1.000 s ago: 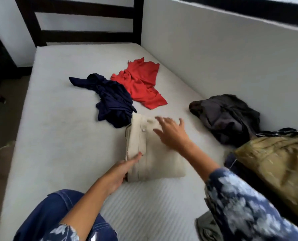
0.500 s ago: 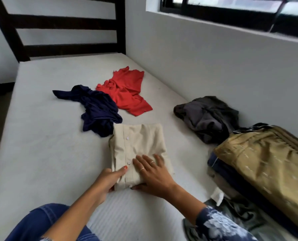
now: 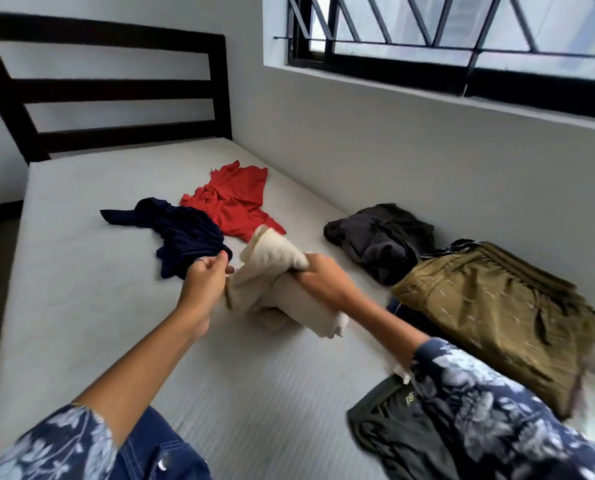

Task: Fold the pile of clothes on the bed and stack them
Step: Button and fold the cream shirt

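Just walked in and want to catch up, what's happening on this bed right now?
A person is folding laundry. Both hands, left and right, hold a cream shirt lifted off the mattress. A navy garment, a red top and a dark bundle lie unfolded; folded clothes, an olive piece on top, are stacked at right.

Both forearms are bare; the short sleeves (image 3: 490,403) are navy with a pale grey-white floral print. A thin ring sits on a finger of the left hand (image 3: 204,282), whose thumbnail is painted red-orange. Blue denim trousers (image 3: 157,452) show stitched seams and a metal rivet.
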`<state>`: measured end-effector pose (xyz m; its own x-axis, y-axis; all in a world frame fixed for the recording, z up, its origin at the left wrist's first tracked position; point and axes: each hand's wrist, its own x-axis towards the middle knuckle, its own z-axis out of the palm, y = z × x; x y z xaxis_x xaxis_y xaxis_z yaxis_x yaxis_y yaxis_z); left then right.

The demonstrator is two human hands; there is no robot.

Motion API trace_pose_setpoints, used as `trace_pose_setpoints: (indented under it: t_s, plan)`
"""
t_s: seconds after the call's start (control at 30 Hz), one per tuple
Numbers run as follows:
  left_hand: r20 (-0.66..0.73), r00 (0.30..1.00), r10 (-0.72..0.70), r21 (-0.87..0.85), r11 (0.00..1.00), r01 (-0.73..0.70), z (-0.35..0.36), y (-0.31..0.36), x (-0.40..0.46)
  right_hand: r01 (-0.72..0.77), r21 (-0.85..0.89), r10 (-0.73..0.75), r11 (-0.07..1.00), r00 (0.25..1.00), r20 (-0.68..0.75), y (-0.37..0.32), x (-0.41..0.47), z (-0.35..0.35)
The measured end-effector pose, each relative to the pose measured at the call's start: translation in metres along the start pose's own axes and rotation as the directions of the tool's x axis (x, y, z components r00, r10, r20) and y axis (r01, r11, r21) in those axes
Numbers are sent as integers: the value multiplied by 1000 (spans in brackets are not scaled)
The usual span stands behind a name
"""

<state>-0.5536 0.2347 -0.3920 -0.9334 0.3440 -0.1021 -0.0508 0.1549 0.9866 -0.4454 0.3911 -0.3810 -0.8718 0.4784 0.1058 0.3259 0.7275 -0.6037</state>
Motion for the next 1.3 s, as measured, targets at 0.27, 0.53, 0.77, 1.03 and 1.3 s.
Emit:
trace_pose_setpoints:
  t_s: [0.27,0.53,0.77,1.03,1.3]
  plan:
    - [29,982,-184,76,980,182,-36,-17,-14,-420,588,382,692,903,196,16,0,-65]
    - [114,978,-177,184,971,154,-14,-17,2,-462,743,386,484,875,292,39,-2,-91]
    - [185,980,-78,293,956,21,47,3,49,-390,876,489,286,845,216,54,58,-84]
    - [278,938,208,341,891,-299,166,70,114,46,997,500,62,863,-71,111,140,-156]
    - [521,853,15,516,791,-328,243,-8,119,-58,997,862,-55,501,77,272,128,-88]
